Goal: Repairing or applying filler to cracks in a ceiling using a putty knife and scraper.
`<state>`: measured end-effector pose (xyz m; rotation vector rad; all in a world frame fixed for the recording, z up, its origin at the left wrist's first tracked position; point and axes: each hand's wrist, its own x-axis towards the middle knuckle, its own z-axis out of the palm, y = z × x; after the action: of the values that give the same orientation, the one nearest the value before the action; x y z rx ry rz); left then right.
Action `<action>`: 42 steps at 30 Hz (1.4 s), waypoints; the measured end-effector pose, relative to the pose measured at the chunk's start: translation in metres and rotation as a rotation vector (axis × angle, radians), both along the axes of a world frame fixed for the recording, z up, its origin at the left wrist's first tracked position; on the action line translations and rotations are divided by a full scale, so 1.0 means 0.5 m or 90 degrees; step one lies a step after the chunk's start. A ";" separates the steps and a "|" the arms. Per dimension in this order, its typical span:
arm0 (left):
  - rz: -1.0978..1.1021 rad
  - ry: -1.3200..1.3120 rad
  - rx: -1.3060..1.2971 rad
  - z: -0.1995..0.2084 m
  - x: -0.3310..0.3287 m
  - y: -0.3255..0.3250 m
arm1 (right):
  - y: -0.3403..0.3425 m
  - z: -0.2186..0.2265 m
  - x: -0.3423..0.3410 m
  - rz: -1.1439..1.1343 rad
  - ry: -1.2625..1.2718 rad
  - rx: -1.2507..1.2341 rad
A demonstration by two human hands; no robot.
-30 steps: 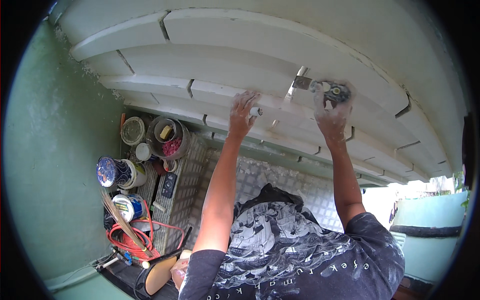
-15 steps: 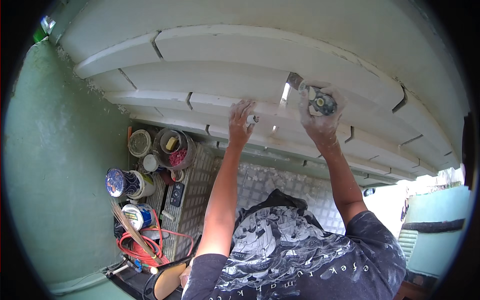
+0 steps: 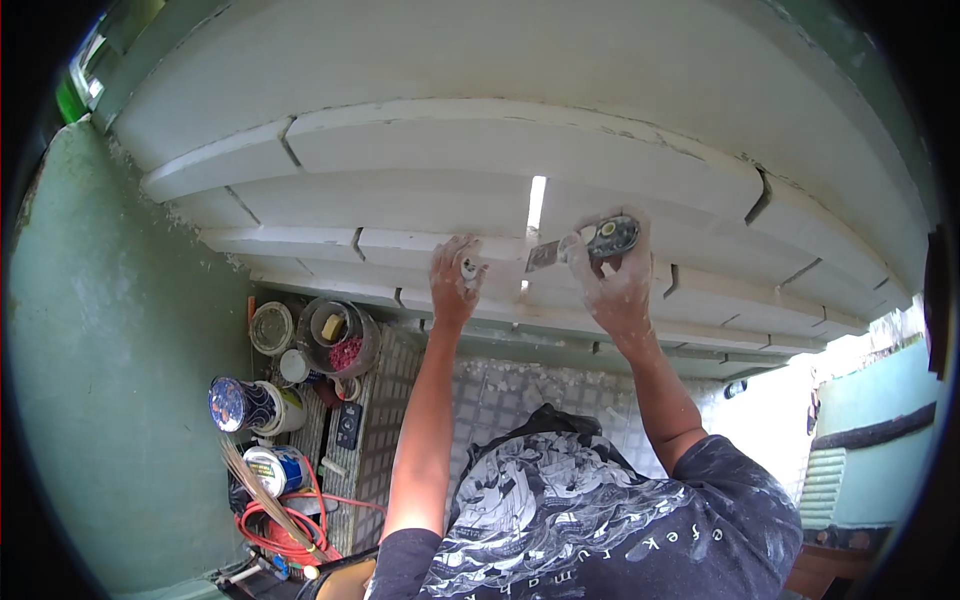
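My right hand (image 3: pixel 618 285) grips a putty knife (image 3: pixel 617 235) by its dark handle, its flat blade pointing left. The blade lies beside a bright narrow vertical slot (image 3: pixel 537 203) in the white slatted surface (image 3: pixel 430 205); whether it touches is unclear. My left hand (image 3: pixel 456 285) is raised against a white ledge of that surface, fingers curled round a small white cylinder (image 3: pixel 468 267). Both hands are coated in pale dust. Long white ledges with dark gaps run across above and below the hands.
At lower left, several buckets (image 3: pixel 228 403) and tubs stand on a slatted bench (image 3: pixel 345 490). A coiled red hose (image 3: pixel 270 530) and a bundle of thin sticks (image 3: pixel 255 480) lie nearby. A green wall (image 3: pixel 120 350) rises at left. Pale debris lies on the tiled floor (image 3: pixel 500 395).
My right hand has turned the putty knife and brought it left and down, so its blade now shows beside the slot. The view has shifted; my left hand still holds the white cylinder.
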<state>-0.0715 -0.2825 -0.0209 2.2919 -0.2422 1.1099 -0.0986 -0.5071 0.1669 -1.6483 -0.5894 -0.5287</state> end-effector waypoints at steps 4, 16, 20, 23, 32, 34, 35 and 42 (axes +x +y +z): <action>-0.023 -0.088 -0.213 -0.008 0.011 0.025 | -0.036 -0.008 -0.060 0.023 0.060 0.000; -0.001 -0.042 -0.441 0.031 0.091 0.080 | -0.068 -0.041 -0.162 0.119 0.190 0.121; -0.287 0.157 -0.785 0.157 0.003 -0.054 | -0.115 -0.081 -0.152 0.045 0.230 0.104; -0.448 0.245 -0.843 0.189 -0.079 -0.041 | -0.114 -0.085 -0.145 0.047 0.156 0.065; 0.034 0.024 -0.968 0.059 -0.203 0.070 | -0.022 -0.061 -0.176 0.227 0.176 0.082; 0.123 -0.017 -1.000 0.068 -0.240 0.109 | 0.002 -0.079 -0.168 0.255 0.091 0.059; 0.128 -0.022 -1.000 0.068 -0.260 0.126 | 0.016 -0.084 -0.168 0.278 0.005 0.037; 0.261 -0.101 -0.998 0.036 -0.400 0.204 | 0.101 -0.070 -0.235 0.356 0.172 0.075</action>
<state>-0.2716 -0.1803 -0.0031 0.8291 0.8088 1.0237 -0.2159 -0.4568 0.1318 -1.3347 -0.7616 0.0671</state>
